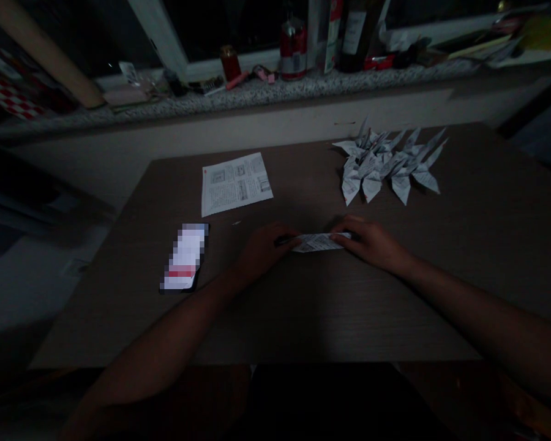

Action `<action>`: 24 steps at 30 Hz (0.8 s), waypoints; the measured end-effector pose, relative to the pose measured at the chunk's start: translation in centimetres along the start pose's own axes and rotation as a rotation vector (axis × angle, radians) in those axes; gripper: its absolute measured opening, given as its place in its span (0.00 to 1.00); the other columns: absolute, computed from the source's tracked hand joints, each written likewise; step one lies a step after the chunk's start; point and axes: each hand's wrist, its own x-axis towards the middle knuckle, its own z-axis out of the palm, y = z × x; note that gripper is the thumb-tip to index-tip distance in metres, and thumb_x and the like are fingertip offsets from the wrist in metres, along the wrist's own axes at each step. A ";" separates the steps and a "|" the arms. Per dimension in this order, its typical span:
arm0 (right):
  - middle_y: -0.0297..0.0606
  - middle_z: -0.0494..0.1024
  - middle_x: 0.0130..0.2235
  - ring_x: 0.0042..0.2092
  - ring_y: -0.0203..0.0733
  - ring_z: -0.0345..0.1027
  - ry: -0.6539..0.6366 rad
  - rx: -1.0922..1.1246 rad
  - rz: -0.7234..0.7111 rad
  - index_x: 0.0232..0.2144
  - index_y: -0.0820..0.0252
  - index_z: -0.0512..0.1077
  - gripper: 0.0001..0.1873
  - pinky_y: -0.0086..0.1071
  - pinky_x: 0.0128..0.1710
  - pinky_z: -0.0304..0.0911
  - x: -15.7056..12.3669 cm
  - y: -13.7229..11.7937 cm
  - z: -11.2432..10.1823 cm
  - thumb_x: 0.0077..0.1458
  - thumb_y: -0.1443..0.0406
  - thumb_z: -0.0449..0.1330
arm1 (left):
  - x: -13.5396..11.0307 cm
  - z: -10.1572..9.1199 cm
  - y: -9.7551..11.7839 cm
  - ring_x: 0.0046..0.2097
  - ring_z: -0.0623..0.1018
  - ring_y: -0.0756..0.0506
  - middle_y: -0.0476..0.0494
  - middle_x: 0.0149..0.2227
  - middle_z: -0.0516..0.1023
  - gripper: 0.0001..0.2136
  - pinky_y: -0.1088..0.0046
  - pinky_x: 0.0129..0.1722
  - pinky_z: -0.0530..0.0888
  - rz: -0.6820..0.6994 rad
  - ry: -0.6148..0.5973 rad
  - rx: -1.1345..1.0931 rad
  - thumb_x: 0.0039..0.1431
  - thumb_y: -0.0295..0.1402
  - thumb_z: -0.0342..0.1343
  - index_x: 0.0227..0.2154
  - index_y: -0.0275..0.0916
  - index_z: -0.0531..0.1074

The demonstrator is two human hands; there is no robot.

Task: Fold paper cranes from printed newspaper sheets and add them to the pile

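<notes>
While both hands press its ends, left hand (265, 249) and right hand (371, 243), the folded paper (320, 242) lies flat.

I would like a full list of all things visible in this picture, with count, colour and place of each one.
folded paper strip: one, white printed, table middle, under both hands
printed sheet: one, white, flat, far left of the strip
folded paper figures: a pile, count unclear, white printed, far right of table
phone: one, lit screen, left of table
table: one, brown
cans: two, red, on the ledge among clutter
left hand: on the strip's left end
right hand: on the strip's right end
</notes>
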 end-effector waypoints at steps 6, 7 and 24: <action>0.41 0.81 0.39 0.42 0.48 0.77 -0.003 0.002 0.012 0.39 0.55 0.79 0.09 0.41 0.43 0.72 0.1 -0.7 0.1 0.67 0.60 0.60 | -0.1 0.1 0.4 0.46 0.81 0.43 0.46 0.45 0.83 0.10 0.63 0.50 0.77 0.025 -0.004 0.056 0.71 0.38 0.57 0.48 0.43 0.80; 0.41 0.82 0.39 0.42 0.48 0.77 -0.008 -0.003 0.002 0.39 0.55 0.79 0.09 0.41 0.43 0.72 0.1 -0.9 0.1 0.67 0.60 0.60 | -0.1 0.2 0.5 0.47 0.81 0.43 0.45 0.47 0.82 0.11 0.63 0.51 0.77 0.036 -0.005 0.063 0.70 0.39 0.58 0.50 0.43 0.79; 0.38 0.81 0.36 0.38 0.46 0.75 -0.022 0.182 0.206 0.37 0.54 0.80 0.12 0.40 0.40 0.70 0.1 0.1 -2.0 0.62 0.53 0.63 | -0.2 -0.7 0.3 0.47 0.80 0.43 0.46 0.45 0.82 0.10 0.65 0.52 0.74 -0.091 -0.006 0.000 0.70 0.39 0.56 0.44 0.42 0.79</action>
